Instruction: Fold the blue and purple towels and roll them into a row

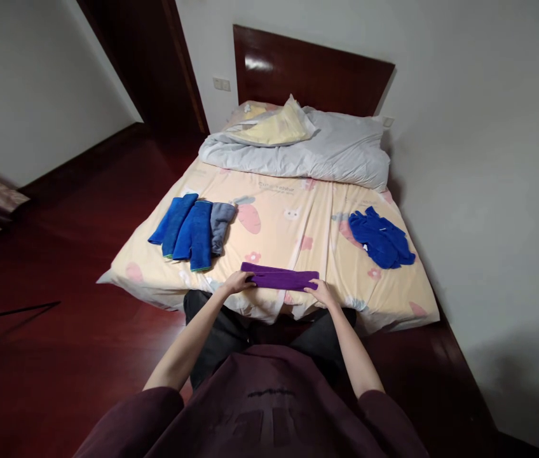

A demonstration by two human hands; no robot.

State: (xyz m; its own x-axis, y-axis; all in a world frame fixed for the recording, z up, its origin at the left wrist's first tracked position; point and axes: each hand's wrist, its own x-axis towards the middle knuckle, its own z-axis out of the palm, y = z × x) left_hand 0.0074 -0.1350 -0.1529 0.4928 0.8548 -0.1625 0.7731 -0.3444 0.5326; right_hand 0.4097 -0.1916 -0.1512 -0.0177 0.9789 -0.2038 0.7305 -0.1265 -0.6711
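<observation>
Left hand (238,281) is down on the left end of the purple towel (279,278), fingers curled over the cloth and closed on its edge, and the right hand (321,292) is at the other end, fingers laid on the towel's right corner — whether they pinch it or only press it flat, I cannot tell from here. The two hands sit well apart, one at each end, with the towel stretched between them as a long, narrow folded strip. It lies at the near edge of the bed (298,229), right in front of the person's dark trousers, on a pale yellow sheet printed with pink and white cartoon shapes. Move out to the left and there is a row of folded blue towels (184,232) side by side, with a folded grey towel (222,226) touching the rightmost of them. Off to the right, well apart from the hands, a loose heap of blue cloths (381,238) sits unfolded. Further back, a grey duvet (327,152) is bunched across the head of the bed with a yellow pillow (276,127) on top, against a dark wooden headboard (312,73). Dark red wood floor (60,280) runs along the left side.
</observation>
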